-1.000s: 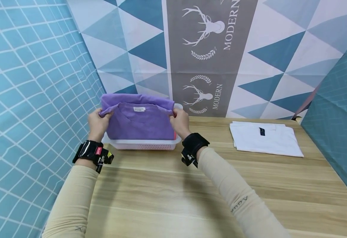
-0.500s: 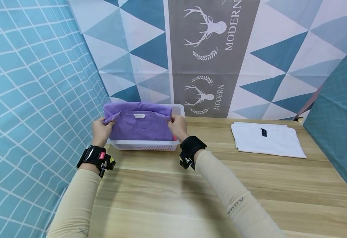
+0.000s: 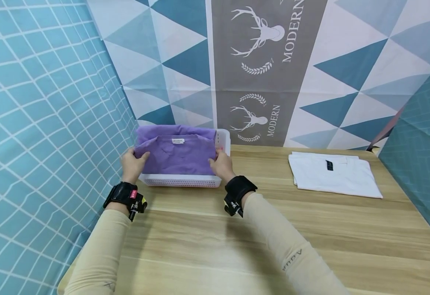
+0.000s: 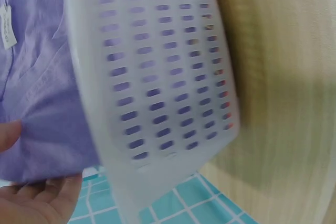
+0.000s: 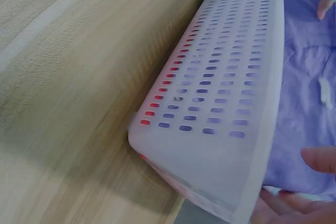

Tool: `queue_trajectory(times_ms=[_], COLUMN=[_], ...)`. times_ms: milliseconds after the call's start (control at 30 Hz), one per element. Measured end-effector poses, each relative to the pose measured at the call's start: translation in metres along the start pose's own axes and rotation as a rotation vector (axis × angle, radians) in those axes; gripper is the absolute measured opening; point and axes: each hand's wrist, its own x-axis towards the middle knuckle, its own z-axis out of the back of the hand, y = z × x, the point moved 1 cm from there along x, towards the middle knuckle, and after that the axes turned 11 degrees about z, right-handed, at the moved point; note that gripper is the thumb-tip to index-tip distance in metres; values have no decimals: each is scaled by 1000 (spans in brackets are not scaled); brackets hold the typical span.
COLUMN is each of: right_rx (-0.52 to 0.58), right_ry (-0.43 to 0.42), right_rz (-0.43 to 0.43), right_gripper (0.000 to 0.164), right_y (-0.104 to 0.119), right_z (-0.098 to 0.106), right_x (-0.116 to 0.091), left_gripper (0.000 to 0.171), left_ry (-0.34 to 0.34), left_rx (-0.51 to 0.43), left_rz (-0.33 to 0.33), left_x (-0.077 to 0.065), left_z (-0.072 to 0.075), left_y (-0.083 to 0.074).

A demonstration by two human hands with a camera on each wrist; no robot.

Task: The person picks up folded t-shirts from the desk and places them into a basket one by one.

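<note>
A folded purple shirt (image 3: pixel 182 157), its white neck label (image 3: pixel 178 141) uppermost, lies in a white perforated plastic basket (image 3: pixel 179 180) against the back wall. My left hand (image 3: pixel 131 164) holds the shirt's left edge, thumb on top and fingers beneath, as the left wrist view shows. At the opposite edge my right hand (image 3: pixel 222 165) holds the cloth the same way, close to the basket's right end. Something red shows through the lowest holes of the basket (image 5: pixel 210 93) in the right wrist view; the purple cloth hides most of it.
On the right of the wooden table (image 3: pixel 207 237) lies a folded white shirt (image 3: pixel 334 174) with a dark neck label. A blue grid-patterned sheet (image 3: pixel 41 135) hangs close along the left side, and a patterned cloth (image 3: pixel 252 73) covers the back.
Both hands have lowered the purple shirt into the basket. Its back part dropped below the earlier height, and more of the basket's right end shows.
</note>
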Motion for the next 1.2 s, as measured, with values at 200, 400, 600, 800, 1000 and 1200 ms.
queue_trajectory(times_ms=[200, 400, 600, 800, 1000, 1200], right_rx=[8, -142, -345, -452, -478, -403], right_ry=[94, 216, 290, 419, 489, 436], right_rz=[-93, -78, -69, -115, -146, -231], right_gripper=[51, 24, 30, 21, 18, 16], right_y=[0, 5, 4, 1, -36, -31], right_z=[-7, -11, -19, -27, -62, -62], right_x=[-3, -6, 5, 20, 48, 40], left_gripper=[42, 33, 32, 42, 44, 37], left_ry=[26, -7, 99, 229, 304, 298], left_rx=[81, 279, 577, 781, 847, 841], left_rz=[23, -83, 18, 143, 156, 146], left_x=[-2, 0, 8, 20, 26, 27], left_z=[-7, -18, -32, -39, -37, -37], left_y=[14, 17, 14, 9, 11, 14])
